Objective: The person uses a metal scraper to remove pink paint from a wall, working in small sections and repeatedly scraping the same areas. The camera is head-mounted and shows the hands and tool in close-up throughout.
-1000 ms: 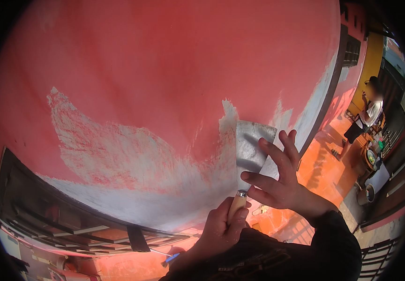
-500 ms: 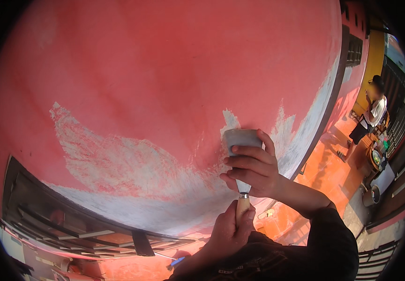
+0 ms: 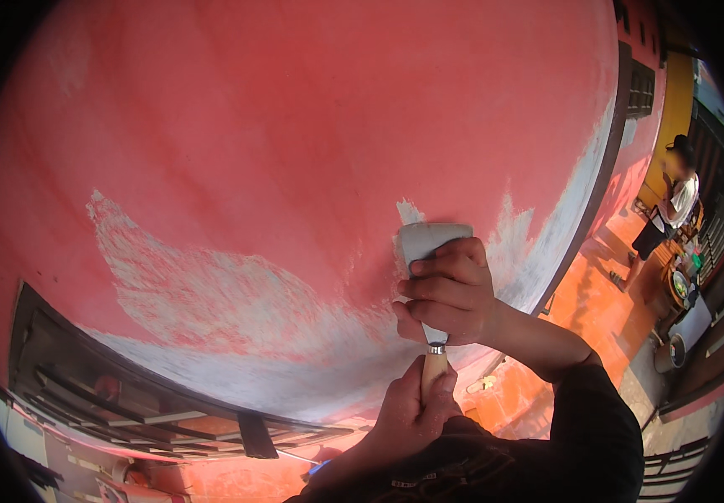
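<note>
Scraper (image 3: pixel 426 241): positioned in front of the red wall (image 3: pixel 295 126), right of centre, blade toward the far side and wooden handle (image 3: pixel 434 370) toward the near side. Whether the blade edge touches the wall cannot be determined.

Left hand (image 3: pixel 411 411): clenched around the handle, thumb along its right side. Right hand (image 3: pixel 454 293): grasping the blade from the right, fingers bent across its face and covering its middle portion.

Wall surface: a broad, rough pale patch (image 3: pixel 211 293) lies left of the scraper; a smaller pale patch (image 3: pixel 509 235) lies to its right. A whitish band (image 3: pixel 236 373) follows the near edge, beside the dark-framed window (image 3: pixel 127 386) at near left.

Right side: a person (image 3: pixel 679 201) in a white shirt stands on the orange floor (image 3: pixel 588 289), far right. A bucket (image 3: pixel 669 355) stands nearer.
</note>
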The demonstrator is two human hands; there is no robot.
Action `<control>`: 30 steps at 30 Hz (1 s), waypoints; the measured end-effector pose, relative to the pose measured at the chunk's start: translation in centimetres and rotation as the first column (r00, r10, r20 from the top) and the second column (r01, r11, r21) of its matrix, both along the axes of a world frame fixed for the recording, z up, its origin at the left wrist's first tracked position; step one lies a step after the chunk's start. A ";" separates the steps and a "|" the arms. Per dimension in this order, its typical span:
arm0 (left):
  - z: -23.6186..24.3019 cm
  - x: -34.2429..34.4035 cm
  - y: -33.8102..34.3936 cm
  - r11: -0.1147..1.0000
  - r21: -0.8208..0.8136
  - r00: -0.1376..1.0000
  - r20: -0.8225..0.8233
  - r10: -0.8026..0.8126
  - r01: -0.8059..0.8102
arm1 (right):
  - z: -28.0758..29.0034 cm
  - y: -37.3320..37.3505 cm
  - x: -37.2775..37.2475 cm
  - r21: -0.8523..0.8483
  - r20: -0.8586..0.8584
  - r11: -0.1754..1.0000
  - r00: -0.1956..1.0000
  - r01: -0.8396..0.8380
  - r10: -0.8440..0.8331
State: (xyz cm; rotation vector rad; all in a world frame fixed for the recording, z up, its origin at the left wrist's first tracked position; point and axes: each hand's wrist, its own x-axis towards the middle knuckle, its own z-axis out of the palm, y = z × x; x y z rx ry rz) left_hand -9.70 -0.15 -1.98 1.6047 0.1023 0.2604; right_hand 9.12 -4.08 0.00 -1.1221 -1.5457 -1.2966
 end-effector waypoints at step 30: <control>-2.0 -0.4 1.2 0.992 -0.102 0.997 -0.014 -0.077 0.075 | -1.3 0.6 -0.7 0.031 -0.090 0.998 0.994 -0.055 0.058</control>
